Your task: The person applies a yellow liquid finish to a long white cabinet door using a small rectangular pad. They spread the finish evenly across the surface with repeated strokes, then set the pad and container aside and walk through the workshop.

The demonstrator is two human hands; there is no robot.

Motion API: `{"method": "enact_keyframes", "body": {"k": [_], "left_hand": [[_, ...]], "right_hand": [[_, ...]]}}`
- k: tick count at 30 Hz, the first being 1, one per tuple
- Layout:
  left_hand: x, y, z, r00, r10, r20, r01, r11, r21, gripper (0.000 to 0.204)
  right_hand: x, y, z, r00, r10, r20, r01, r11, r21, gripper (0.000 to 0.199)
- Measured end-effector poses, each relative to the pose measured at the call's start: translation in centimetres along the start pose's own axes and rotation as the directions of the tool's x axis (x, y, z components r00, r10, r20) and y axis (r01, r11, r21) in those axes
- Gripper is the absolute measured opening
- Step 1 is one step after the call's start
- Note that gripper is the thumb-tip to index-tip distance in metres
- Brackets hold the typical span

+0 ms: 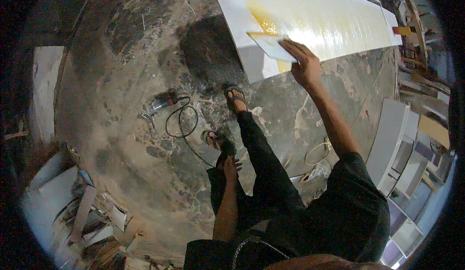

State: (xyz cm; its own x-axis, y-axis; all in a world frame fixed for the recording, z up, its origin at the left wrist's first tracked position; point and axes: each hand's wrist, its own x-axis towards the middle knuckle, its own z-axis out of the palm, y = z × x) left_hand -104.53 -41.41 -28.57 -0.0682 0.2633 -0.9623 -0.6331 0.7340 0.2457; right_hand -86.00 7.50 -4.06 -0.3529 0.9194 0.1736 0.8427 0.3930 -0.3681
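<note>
My right hand (304, 62) is closed on a flat white sheet-like spreader (274, 47), pressing it against a large white panel (259, 67) at the top right. Yellow glue (262, 19) coats much of the panel, with a thicker wet streak just beyond the spreader's edge. Down by my left knee hangs my left hand (231, 166), its fingers apart and holding nothing that I can see.
A power tool (162, 103) with a black cord (181, 135) lies on the stained floor left of my feet. Scrap boards (85, 212) are heaped at the lower left. More boards and panels (387, 144) lean along the right side. A pale cord (317, 154) lies near my right arm.
</note>
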Motion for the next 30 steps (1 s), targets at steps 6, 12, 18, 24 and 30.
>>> {"method": "enact_keyframes", "body": {"k": [6,12,18,24,30], "left_hand": [[-4.0,5.2,6.7,0.999,-0.007,0.040,0.006,1.000,0.025,0.062],[-4.4,5.1,7.6,0.996,-0.076,-0.051,0.075,0.997,-0.021,0.058],[-3.7,3.4,7.4,0.999,-0.025,-0.036,0.023,0.998,-0.067,0.056],[-4.9,6.6,9.2,0.992,-0.095,-0.080,0.094,0.995,-0.016,0.056],[-4.8,5.8,8.4,0.994,-0.086,-0.061,0.081,0.994,-0.067,0.060]], "right_hand": [[10.4,6.2,6.3,0.988,-0.140,-0.062,0.120,0.959,-0.256,0.057],[15.0,6.2,9.9,0.978,-0.210,0.005,0.206,0.953,-0.224,0.053],[15.8,6.8,11.1,0.967,-0.248,0.065,0.256,0.946,-0.201,0.055],[8.6,7.7,9.1,0.943,-0.277,0.183,0.307,0.937,-0.168,0.064],[10.0,5.2,5.8,0.934,-0.328,0.142,0.344,0.933,-0.106,0.064]]}}
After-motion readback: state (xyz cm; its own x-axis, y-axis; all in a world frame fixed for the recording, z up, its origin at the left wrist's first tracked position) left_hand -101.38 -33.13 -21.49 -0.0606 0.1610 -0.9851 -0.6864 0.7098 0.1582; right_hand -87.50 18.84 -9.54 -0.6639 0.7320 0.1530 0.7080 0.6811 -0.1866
